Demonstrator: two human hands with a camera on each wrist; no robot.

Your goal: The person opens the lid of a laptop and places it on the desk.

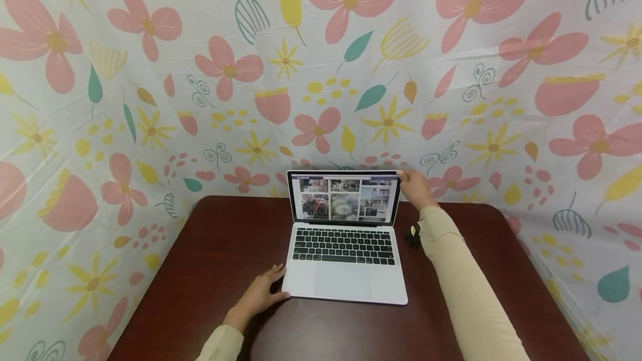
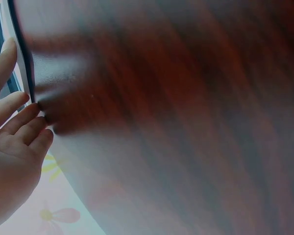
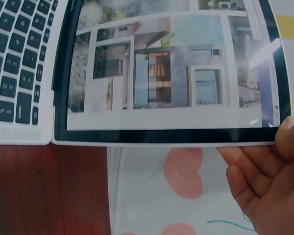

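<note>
A silver laptop stands unfolded on the dark red-brown table, its lit screen showing a page of several pictures. My right hand pinches the screen's upper right corner. In the right wrist view the thumb of my right hand lies at the screen's front edge, and its fingers reach behind the lid. At the laptop's left side, near the front corner, my left hand rests with fingers loosely extended, touching the edge. The left wrist view shows the thumb of my left hand at the laptop's rim.
The table has rounded back corners. A small black object with a pale patch lies right of the laptop, close to the right sleeve. Flower-patterned cloth hangs behind the table and along both sides.
</note>
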